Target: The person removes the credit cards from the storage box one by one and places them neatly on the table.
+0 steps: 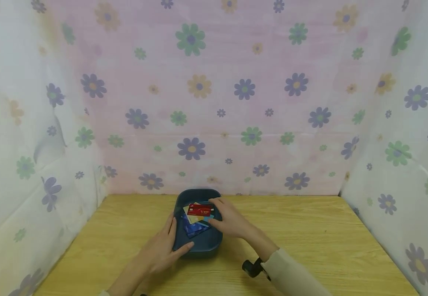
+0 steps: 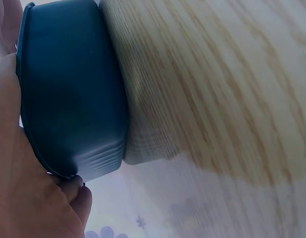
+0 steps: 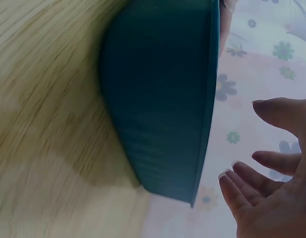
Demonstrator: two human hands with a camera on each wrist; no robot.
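Note:
A dark blue-green plastic basin (image 1: 203, 242) stands on the table, with several cards lying overlapped inside it. On top is a red card marked VIP (image 1: 199, 210); a cream card (image 1: 192, 218) and blue cards (image 1: 195, 228) show beneath it. My left hand (image 1: 160, 248) grips the basin's left rim, thumb over the near-left edge; in the left wrist view its fingertips (image 2: 76, 191) curl at the rim. Above the basin's right rim is my right hand (image 1: 232, 218), fingers spread and loosely bent. The right wrist view shows it apart from the basin wall (image 3: 162, 94), holding nothing.
The wooden table (image 1: 295, 238) extends to both sides of the basin. A flower-printed cloth (image 1: 221, 123) hangs behind the table and along its left and right sides. A black device (image 1: 251, 268) sits by the right wrist.

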